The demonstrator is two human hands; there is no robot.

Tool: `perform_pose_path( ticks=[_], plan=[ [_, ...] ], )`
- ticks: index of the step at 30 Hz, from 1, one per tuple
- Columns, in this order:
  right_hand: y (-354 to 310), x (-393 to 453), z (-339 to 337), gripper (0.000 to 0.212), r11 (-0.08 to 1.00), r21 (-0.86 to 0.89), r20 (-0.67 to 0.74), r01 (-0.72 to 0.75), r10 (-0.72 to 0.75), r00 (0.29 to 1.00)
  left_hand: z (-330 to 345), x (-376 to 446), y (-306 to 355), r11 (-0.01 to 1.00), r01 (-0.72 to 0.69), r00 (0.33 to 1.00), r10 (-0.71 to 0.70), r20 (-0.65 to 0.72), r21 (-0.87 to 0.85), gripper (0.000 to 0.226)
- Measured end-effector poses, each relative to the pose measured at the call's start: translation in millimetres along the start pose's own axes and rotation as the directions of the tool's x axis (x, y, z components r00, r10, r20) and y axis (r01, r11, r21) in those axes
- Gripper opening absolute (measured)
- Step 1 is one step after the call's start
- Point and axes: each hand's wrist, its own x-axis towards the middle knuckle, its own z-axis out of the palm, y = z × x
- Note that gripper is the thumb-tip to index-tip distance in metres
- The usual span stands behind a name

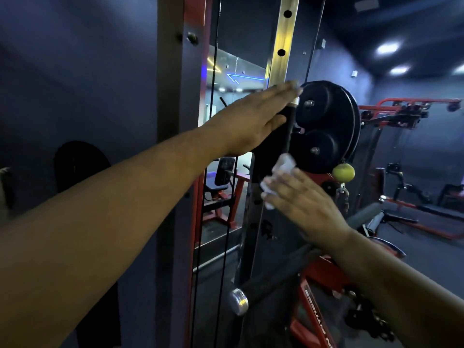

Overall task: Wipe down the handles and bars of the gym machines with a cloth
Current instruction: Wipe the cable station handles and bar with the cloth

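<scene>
Both of my hands work the cable machine: my left hand (253, 116) lies flat, fingers straight, steadying the black handle (288, 129) by the pulley (326, 126), while my right hand (298, 199) presses the white cloth (278, 172) against it, fingers straight.

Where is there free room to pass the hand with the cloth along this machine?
Free: the steel upright with holes above the left hand, and the gap between the black cables and that upright. Crowded: around the black pulley wheels, where the right hand holds the white cloth, beside the yellow-green ball.
</scene>
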Motion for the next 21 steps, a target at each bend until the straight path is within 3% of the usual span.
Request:
perform_pose_path(
  ticks=[2,5,7,8,9,10,11,13,15,18,21],
  plan=[
    [2,-1,-1,0.051,0.993,0.076,-0.005,-0.089,0.089,0.996,2,2,4,1.0,0.009,1.0,-0.009,0.002,0.024,0.061],
    [-7,-20,13,0.06,0.976,0.153,0.134,-0.154,0.134,0.982,7,3,6,0.996,0.009,1.0,-0.009,-0.002,0.085,0.066],
    [-17,-28,15,0.054,0.89,0.29,0.023,-0.353,0.363,0.932,10,3,5,0.994,-0.01,1.0,0.011,-0.005,0.113,0.067],
    [-21,-29,15,0.048,0.785,0.398,-0.083,-0.475,0.547,0.833,11,2,5,0.994,-0.019,1.0,0.019,-0.005,0.11,0.067],
    [-21,-25,16,0.041,0.641,0.512,-0.145,-0.572,0.721,0.678,11,2,4,0.994,-0.027,1.0,0.028,-0.008,0.108,0.068],
    [-18,-18,20,0.036,0.491,0.596,-0.123,-0.635,0.838,0.532,12,2,3,0.993,-0.035,0.999,0.037,-0.011,0.109,0.068],
    [-12,-8,27,0.035,0.347,0.633,-0.022,-0.692,0.901,0.433,12,3,2,0.993,-0.041,0.999,0.042,-0.011,0.111,0.068],
    [1,12,51,0.041,0.104,0.614,0.286,-0.783,0.895,0.343,12,4,0,0.993,-0.054,0.998,0.056,-0.009,0.109,0.068],
    [6,28,71,0.048,-0.044,0.597,0.479,-0.801,0.821,0.311,12,3,0,0.993,-0.059,0.998,0.061,-0.016,0.104,0.069],
    [-3,33,73,0.043,-0.187,0.669,0.505,-0.72,0.825,0.255,14,2,1,0.995,-0.061,0.998,0.063,-0.026,0.084,0.07],
    [-14,25,47,0.036,-0.301,0.742,0.53,-0.599,0.811,0.249,16,4,0,0.995,-0.057,0.997,0.06,-0.039,0.076,0.069]
  ],
)
